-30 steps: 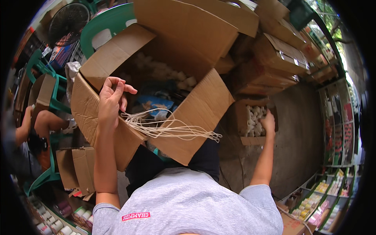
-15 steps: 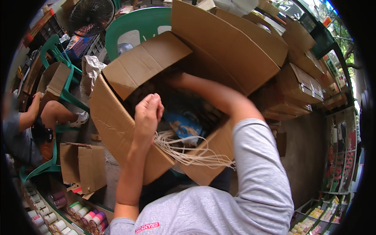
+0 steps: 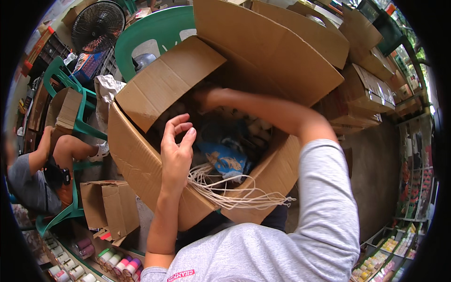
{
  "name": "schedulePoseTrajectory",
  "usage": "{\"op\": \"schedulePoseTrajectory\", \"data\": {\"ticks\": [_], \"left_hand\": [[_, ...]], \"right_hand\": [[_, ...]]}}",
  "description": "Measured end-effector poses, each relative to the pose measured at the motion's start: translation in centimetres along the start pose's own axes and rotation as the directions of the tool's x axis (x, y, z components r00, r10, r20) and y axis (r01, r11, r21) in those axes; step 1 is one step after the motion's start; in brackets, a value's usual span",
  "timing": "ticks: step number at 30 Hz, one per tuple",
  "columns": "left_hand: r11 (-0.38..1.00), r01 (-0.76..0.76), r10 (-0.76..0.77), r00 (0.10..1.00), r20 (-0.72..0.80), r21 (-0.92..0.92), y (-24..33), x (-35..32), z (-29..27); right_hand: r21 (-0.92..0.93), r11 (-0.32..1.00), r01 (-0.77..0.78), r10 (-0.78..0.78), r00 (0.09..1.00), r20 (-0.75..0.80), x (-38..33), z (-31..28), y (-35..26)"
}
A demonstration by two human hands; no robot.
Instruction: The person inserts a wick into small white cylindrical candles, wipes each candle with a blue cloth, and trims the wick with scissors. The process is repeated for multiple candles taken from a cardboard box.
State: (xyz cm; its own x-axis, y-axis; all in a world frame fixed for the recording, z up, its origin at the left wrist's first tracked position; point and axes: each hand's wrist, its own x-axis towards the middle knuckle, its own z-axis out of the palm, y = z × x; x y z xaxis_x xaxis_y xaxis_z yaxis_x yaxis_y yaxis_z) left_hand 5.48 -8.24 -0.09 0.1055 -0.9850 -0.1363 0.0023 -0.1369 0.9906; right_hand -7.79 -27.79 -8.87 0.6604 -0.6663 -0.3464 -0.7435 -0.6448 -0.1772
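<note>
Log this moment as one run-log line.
left hand: open over near wall of cardboard box | right hand: reaching deep inside, grip hidden | strings: draped over box edge | blue packet: inside

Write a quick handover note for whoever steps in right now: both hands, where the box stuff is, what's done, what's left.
Left hand: open, fingers curled, at the near rim of the open cardboard box, holding nothing.
Right hand: reached deep into the box; its grip is hidden.
Things: blue packet inside the box; bundle of pale string draped over the near flap.
Done: flaps open.
Left: contents are in the box; string loose.
</note>
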Motion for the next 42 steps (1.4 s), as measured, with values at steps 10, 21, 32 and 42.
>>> {"op": "schedulePoseTrajectory", "data": {"ticks": [10,21,32,42], "left_hand": [[0.968,-0.241,0.242,0.970,-0.002,0.062,-1.4,-0.6,-0.2],[0.949,0.139,0.004,0.893,0.449,-0.285,-0.4,-1.1,-2.1],[0.966,0.177,-0.093,0.918,0.384,-0.188,0.2,-5.0,3.7],[0.919,-0.080,0.258,0.861,0.437,-0.385,-0.5,-6.3,3.1]], "right_hand": [[0.983,0.183,0.004,0.119,0.992,-0.026,-13.1,-1.4,-5.3],[0.917,0.283,0.280,0.258,0.899,-0.354,-21.1,-1.9,-4.2],[0.651,0.357,0.669,0.452,0.487,-0.748,-22.7,1.0,-11.9],[0.621,-0.326,0.712,0.689,0.629,-0.360,-22.5,1.1,-12.3]]}}
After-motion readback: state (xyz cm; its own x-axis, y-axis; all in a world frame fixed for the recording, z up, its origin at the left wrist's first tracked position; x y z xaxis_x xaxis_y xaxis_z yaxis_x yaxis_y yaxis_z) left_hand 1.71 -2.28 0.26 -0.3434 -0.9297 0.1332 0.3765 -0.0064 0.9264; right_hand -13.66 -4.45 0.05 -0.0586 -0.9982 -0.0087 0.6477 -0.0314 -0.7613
